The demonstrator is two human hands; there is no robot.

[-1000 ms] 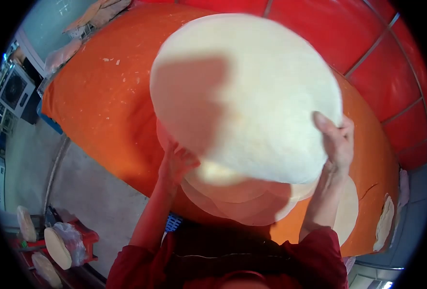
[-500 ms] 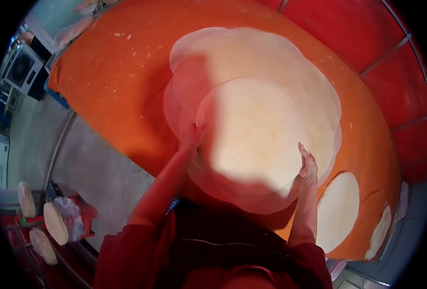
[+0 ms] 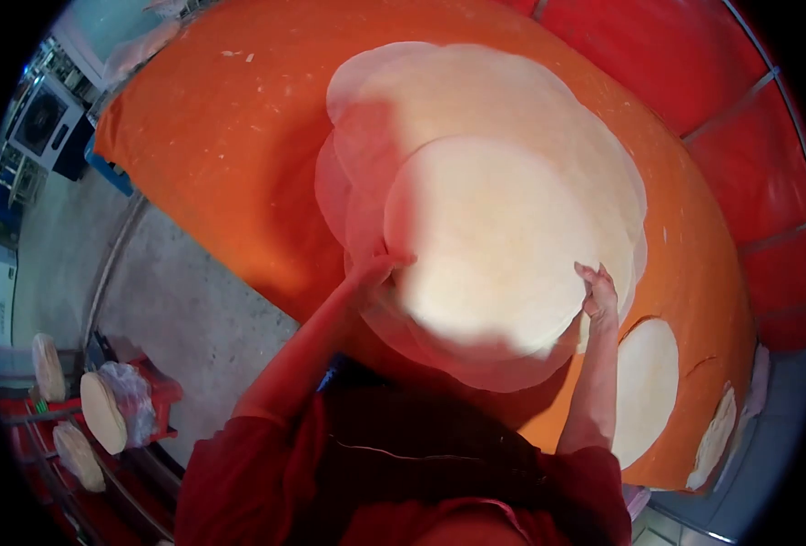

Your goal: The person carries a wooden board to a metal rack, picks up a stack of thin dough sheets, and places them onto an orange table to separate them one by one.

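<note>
A pale, round, thin dough sheet point(image 3: 485, 237) lies on top of a wide, overlapping spread of similar sheets point(image 3: 512, 82). My left hand point(image 3: 377, 267) is at its lower-left edge, in red-tinted shade, with thumb and fingers pinched on the rim. At the right edge, my right hand point(image 3: 599, 289) has its fingers bent over the sheet's border, gripping it; the fingertips' underside is hidden. Both forearms reach forward from red sleeves.
An orange-covered table point(image 3: 212, 155) carries the sheets. Another round sheet point(image 3: 648, 391) lies at right, near a folded piece point(image 3: 714, 439). Stacked rounds point(image 3: 102, 414) and clear plastic point(image 3: 131, 400) sit at lower left. Red panels point(image 3: 639, 64) border the far right.
Both hands have shifted slightly right, and the top sheet has moved a little right and up with them. The right hand's fingers are more bent now.
</note>
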